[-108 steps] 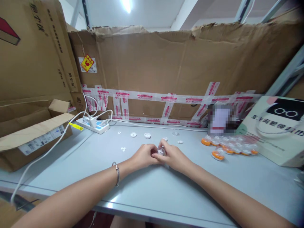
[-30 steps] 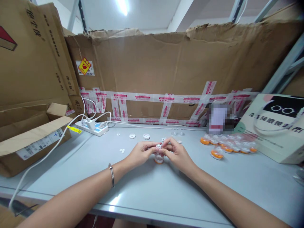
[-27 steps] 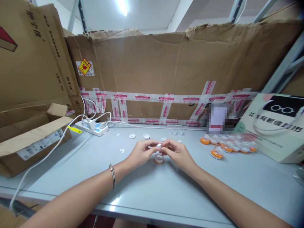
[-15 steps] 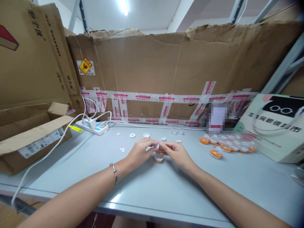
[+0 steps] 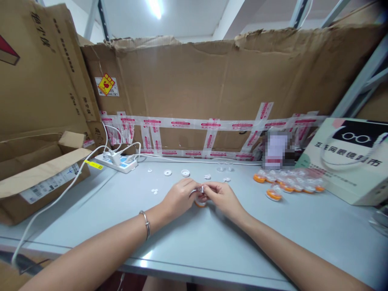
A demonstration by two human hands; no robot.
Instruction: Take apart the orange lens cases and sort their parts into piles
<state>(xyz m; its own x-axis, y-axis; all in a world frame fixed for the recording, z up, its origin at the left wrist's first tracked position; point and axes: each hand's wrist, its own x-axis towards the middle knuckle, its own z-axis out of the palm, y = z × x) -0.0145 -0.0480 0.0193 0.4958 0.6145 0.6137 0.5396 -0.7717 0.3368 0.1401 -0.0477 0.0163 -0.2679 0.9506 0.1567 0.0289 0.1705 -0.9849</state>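
Between my fingertips is a small white plastic part (image 5: pixel 202 188), mostly covered by the fingers. My left hand (image 5: pixel 181 197) pinches it from the left, and my right hand (image 5: pixel 222 197) pinches it from the right. Just below them on the table sits a round piece with an orange base (image 5: pixel 200 204), its upper portion hidden behind my hands. Beyond the hands lie two white rings (image 5: pixel 185 173) and small white parts (image 5: pixel 207 177), with another white part (image 5: pixel 226 180) to the right. Several tiny white discs (image 5: pixel 154 191) lie left of my left hand.
Orange-and-clear round pieces (image 5: pixel 291 182) are clustered at the right, before a paper bag (image 5: pixel 342 161). Clear domes (image 5: pixel 224 169) stand near the back. A power strip (image 5: pixel 117 162) with white cables and an open cardboard box (image 5: pixel 45 178) occupy the left. Tall cardboard (image 5: pixel 188 89) walls the back.
My hands have dipped slightly over the orange-based piece, hiding more of it. Both still pinch the small white part. The view has shifted a little.
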